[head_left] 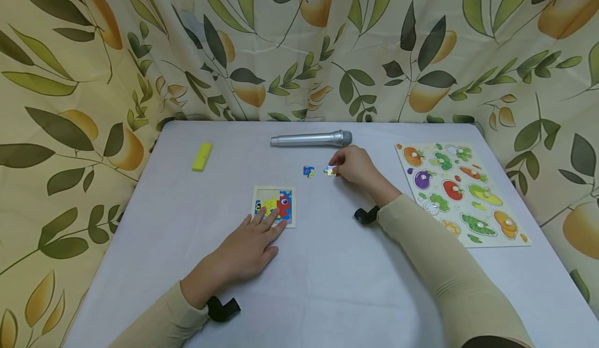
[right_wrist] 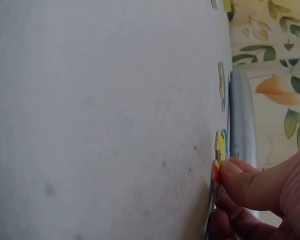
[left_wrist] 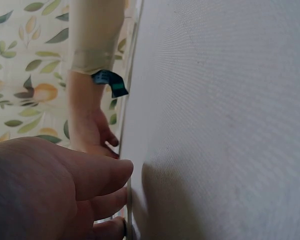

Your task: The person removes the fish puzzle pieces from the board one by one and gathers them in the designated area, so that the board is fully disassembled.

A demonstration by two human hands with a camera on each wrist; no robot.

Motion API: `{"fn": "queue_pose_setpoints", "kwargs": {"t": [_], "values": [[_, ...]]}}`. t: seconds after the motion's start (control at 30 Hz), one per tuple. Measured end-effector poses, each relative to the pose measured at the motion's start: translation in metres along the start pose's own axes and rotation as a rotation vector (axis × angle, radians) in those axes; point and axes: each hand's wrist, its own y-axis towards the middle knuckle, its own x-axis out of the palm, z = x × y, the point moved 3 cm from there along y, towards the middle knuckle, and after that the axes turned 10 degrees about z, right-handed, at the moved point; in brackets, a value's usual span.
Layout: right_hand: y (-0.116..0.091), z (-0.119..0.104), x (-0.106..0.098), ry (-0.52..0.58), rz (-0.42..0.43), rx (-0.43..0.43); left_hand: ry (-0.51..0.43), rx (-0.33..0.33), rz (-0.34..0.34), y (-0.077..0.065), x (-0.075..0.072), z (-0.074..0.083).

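Note:
My left hand [head_left: 248, 249] lies with its fingers extended over the lower part of a small framed jigsaw puzzle [head_left: 256, 190], covering some of its picture. Yellow, red and blue pieces fill part of that frame, while its upper left shows bare backing. To the right, my right hand [head_left: 353, 168] pinches a small colourful puzzle piece [head_left: 329, 170] between thumb and fingers, low over the table. In the right wrist view, the thumb presses against the piece's edge [right_wrist: 217, 172]. A loose blue puzzle piece [head_left: 308, 171] lies between the frame and my right hand.
A silver microphone [head_left: 306, 139] lies behind the loose pieces. At the back left is a yellow-green block [head_left: 202, 157]. A vegetable picture board [head_left: 449, 181] lies at the right, partly under my right forearm. Leaf-patterned cloth [head_left: 327, 77] hangs behind the white table [head_left: 327, 285].

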Motion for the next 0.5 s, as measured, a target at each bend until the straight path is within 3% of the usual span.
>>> {"fn": "queue_pose_setpoints", "kwargs": {"t": [0.33, 0.5], "values": [[-0.007, -0.007, 0.004, -0.009, 0.01, 0.003, -0.001, 0.01, 0.003, 0.0, 0.0, 0.0], [-0.017, -0.029, 0.016, 0.025, -0.018, -0.118, 0.008, 0.011, 0.003, 0.0, 0.001, 0.0]]}}
